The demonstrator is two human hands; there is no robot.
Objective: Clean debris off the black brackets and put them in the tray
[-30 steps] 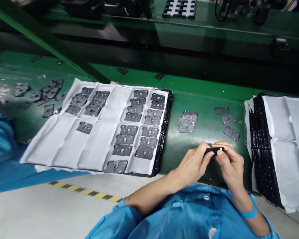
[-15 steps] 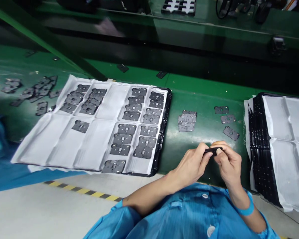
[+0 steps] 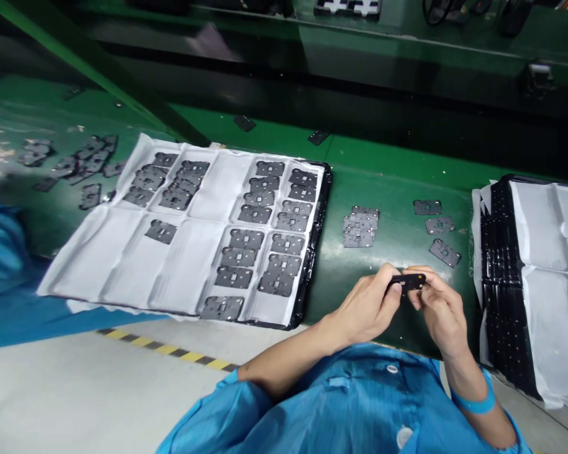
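A thin black plate with small cut-outs (image 3: 411,282) is held up between my two hands, over the front of the green bench. My left hand (image 3: 372,302) pinches its left end between thumb and fingers. At the other end, my right hand (image 3: 440,306) is closed on the plate's right edge. Beyond my hands lies a small overlapping pile of similar dark plates (image 3: 360,227). Separate loose plates (image 3: 440,224) lie to the right of that pile. On the left, a tray lined with white sheeting (image 3: 173,268) holds many such plates in its compartments.
A stack of black trays (image 3: 502,284) with white liners stands at the right. More plates (image 3: 89,156) are scattered on the bench's far left, near another person's blue sleeve (image 3: 0,243). A green post (image 3: 99,72) slants across the upper left.
The plate in my hands has tilted so that more of its flat face shows. My right thumb and fingers have shifted along its right end. The whole view has moved slightly.
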